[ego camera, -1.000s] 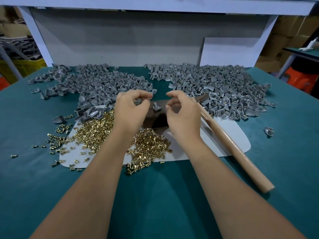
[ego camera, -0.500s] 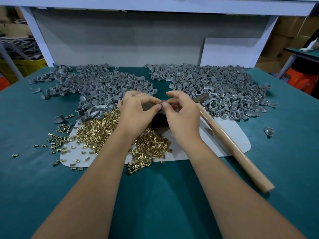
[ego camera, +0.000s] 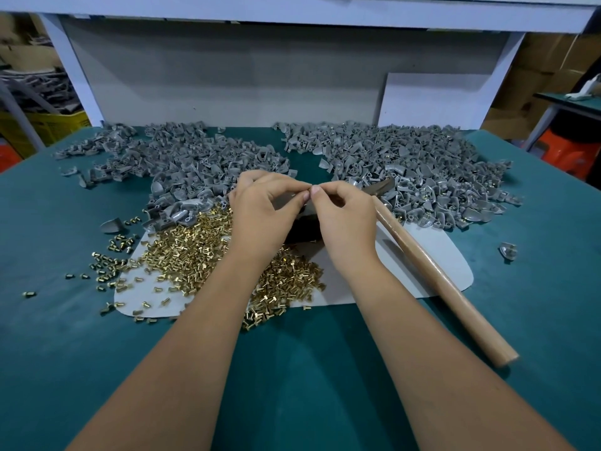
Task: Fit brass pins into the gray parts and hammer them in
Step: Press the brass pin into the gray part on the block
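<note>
My left hand (ego camera: 260, 213) and my right hand (ego camera: 344, 216) meet fingertip to fingertip above a dark block (ego camera: 302, 232). The left thumb and forefinger pinch a small brass pin. The right fingers pinch a small gray part against it; both pieces are mostly hidden by the fingers. A heap of brass pins (ego camera: 185, 249) lies under and left of my left wrist. Gray parts lie in a left pile (ego camera: 201, 157) and a right pile (ego camera: 406, 157). A hammer with a wooden handle (ego camera: 439, 278) lies right of my right hand, untouched.
A white sheet (ego camera: 422, 255) lies under the pins, block and hammer on the green table (ego camera: 309, 369). Stray pins (ego camera: 110, 252) dot the cloth at left. One loose gray part (ego camera: 508, 250) sits at right. A white back panel (ego camera: 260, 86) closes the rear.
Both hands have come together: they were apart with a gray part lying on the block, and now their fingertips touch over it and the part is off the block.
</note>
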### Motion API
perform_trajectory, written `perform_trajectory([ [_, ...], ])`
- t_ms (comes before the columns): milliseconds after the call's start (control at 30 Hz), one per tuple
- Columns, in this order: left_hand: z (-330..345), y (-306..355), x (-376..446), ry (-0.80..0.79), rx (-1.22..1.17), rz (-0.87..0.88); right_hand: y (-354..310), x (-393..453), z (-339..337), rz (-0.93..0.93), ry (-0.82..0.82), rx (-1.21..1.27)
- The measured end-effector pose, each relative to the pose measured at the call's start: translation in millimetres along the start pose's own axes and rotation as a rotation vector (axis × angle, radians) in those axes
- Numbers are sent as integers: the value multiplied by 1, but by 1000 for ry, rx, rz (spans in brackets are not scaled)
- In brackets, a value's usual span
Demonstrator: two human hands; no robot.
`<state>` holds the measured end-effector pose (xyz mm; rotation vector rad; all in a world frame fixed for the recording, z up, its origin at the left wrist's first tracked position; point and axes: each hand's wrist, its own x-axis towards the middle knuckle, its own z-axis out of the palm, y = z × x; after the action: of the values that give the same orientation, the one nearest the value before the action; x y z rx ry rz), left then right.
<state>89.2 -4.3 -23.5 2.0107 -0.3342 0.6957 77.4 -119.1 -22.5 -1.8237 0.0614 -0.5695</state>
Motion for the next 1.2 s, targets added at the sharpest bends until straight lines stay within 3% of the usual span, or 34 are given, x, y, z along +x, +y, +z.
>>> perform_trajectory([
  [133,0,-4,1,0,10,-15,0,1,-1,17,19,48],
  [367,-9,-25,10,-78,-5,-353,2,1,1,-13,17,-103],
  [533,0,-23,9,-201,119,-236,3,1,-1,-72,-42,-152],
  [767,2,-25,8,-172,97,-209,2,1,-2,-133,-79,-226],
  [1033,1,-25,8,-177,37,-161,5,6,0,-224,-105,-488],
  [1200,1,-28,9,-183,21,-159,5,9,1,-213,-105,-495],
])
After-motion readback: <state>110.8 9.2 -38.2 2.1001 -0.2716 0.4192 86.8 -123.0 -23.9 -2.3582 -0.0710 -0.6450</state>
